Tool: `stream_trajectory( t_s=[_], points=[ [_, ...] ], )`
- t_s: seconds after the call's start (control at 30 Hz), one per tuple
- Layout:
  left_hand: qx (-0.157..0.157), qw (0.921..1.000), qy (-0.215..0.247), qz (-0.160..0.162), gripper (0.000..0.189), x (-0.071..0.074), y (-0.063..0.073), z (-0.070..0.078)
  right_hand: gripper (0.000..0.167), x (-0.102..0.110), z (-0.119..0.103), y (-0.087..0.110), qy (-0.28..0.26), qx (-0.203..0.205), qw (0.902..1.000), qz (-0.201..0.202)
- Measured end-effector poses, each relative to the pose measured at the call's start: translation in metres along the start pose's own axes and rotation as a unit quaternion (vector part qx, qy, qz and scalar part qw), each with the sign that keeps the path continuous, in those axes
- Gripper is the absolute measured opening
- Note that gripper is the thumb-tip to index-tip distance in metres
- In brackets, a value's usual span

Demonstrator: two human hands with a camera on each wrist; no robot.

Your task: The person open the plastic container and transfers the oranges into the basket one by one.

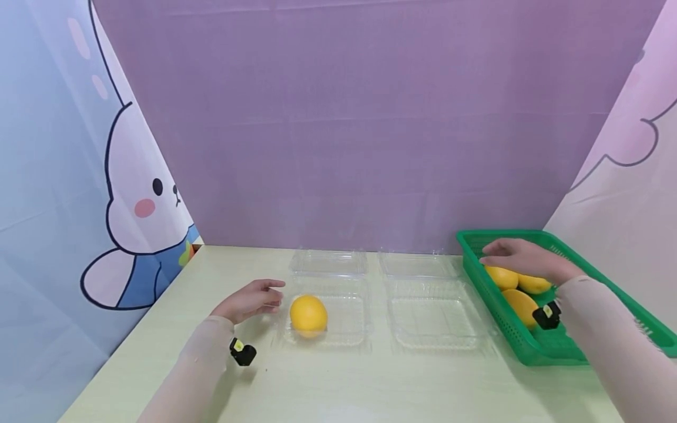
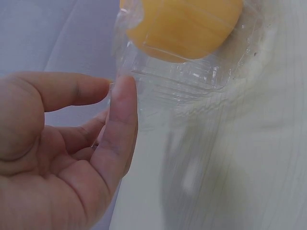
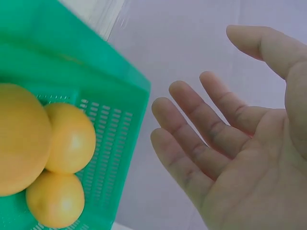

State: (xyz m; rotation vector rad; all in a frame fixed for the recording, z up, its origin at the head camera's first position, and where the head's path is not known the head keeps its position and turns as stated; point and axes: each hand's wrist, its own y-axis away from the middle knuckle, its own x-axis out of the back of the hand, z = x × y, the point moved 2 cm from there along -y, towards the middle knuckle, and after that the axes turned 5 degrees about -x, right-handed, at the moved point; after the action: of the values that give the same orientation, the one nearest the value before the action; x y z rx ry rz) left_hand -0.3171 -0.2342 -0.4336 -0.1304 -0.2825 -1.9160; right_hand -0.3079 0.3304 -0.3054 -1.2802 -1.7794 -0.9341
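Observation:
A round yellow fruit [image 1: 308, 315] sits in the left part of a clear plastic clamshell box [image 1: 346, 338] whose lid [image 1: 328, 262] lies folded back. Beside that box's left edge is my left hand [image 1: 252, 301], fingers loosely bent and holding nothing. In the left wrist view its thumb and fingertips [image 2: 125, 91] come close together right at the box's edge. Over the back left of a green basket [image 1: 520, 356] hovers my right hand [image 1: 520, 257], empty, its fingers relaxed and spread. Three yellow fruits [image 3: 71, 139] show under it in the basket.
A second clear clamshell box [image 1: 439, 320], also with its lid folded back, stands between the first box and the basket. Behind the pale table [image 1: 328, 388] hangs a purple cloth [image 1: 338, 129]. A printed rabbit cloth [image 1: 47, 176] closes off the left side.

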Motion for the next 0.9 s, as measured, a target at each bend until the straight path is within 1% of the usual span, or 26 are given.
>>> stream_trajectory(
  t_s=[0.27, 0.4, 0.5, 0.6, 0.7, 0.9],
  points=[
    [0.004, 1.0, -0.002, 0.005, 0.054, -0.001, 0.0, 0.001, 0.065, -0.006, -0.018, -0.005, -0.013, 0.005, 0.9999, -0.002],
    [0.006, 0.9999, -0.002, 0.011, 0.053, -0.001, 0.0, 0.002, 0.069, -0.01, -0.024, -0.01, -0.019, 0.008, 0.9998, -0.005],
    [0.007, 0.9998, -0.003, 0.016, 0.051, -0.002, 0.0, 0.002, 0.068, -0.013, -0.029, -0.014, -0.02, 0.016, 0.9997, -0.003],
    [0.002, 0.9999, -0.003, 0.014, 0.052, -0.002, 0.001, 0.002, 0.065, -0.016, -0.034, -0.017, -0.02, 0.028, 0.9994, 0.001],
    [0.001, 0.9999, -0.002, 0.014, 0.053, -0.003, 0.001, 0.002, 0.064, -0.021, -0.039, -0.019, -0.029, 0.036, 0.9989, 0.005],
    [0.009, 0.9997, -0.008, 0.019, 0.052, -0.005, 0.0, 0.004, 0.061, -0.031, -0.048, -0.024, -0.059, 0.041, 0.9973, 0.013]
  ],
)
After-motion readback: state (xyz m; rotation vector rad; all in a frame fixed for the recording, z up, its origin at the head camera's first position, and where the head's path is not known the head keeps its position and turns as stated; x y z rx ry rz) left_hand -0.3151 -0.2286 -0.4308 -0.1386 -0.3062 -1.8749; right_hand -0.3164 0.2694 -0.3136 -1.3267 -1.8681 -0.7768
